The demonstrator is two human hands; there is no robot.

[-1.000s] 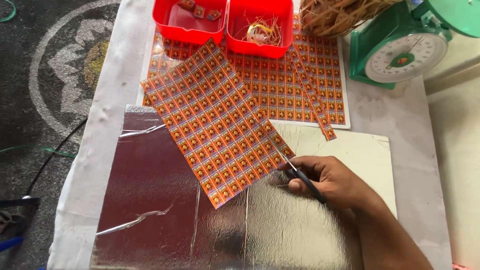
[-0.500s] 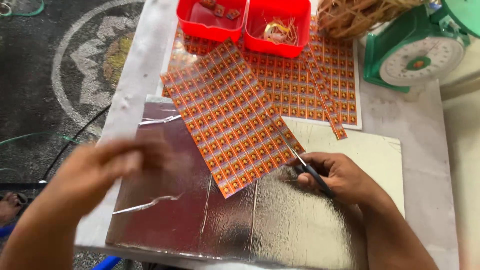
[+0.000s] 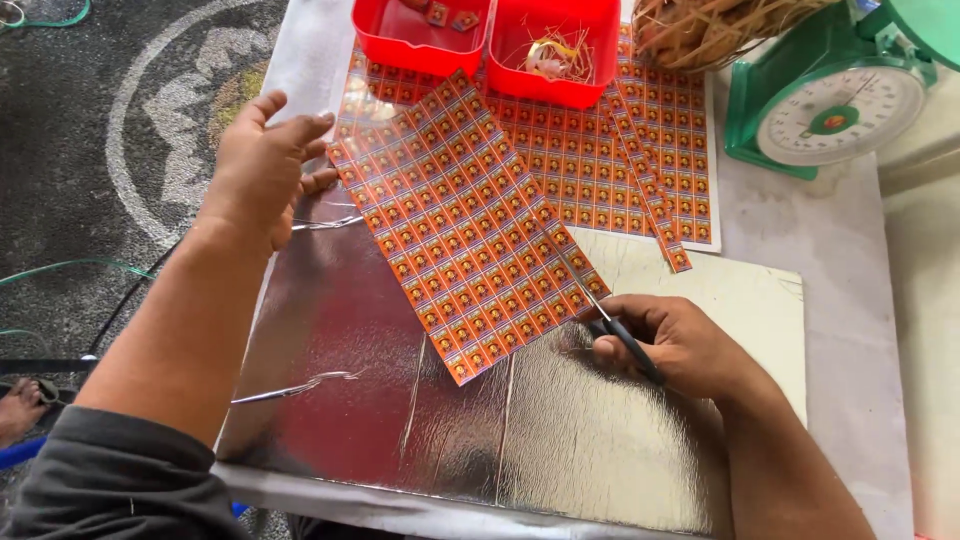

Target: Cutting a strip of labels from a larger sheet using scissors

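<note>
Fingers (image 3: 640, 320) of the right hand (image 3: 680, 345) grip a half-hidden black-handled blade (image 3: 615, 325) on the orange printed label sheet (image 3: 460, 220); left hand (image 3: 262, 165) fingers spread wide above the silver foil tabletop (image 3: 500, 430).

White-covered table (image 3: 850, 250) under foil sheet (image 3: 480, 430), label sheets (image 3: 600, 150), green scale (image 3: 830, 90)

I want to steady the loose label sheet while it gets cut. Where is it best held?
Probably the label sheet near its upper-left corner, reached from the left, where the left hand hovers. That corner lies flat and free, far from the scissors in the right hand at the opposite edge.
</note>
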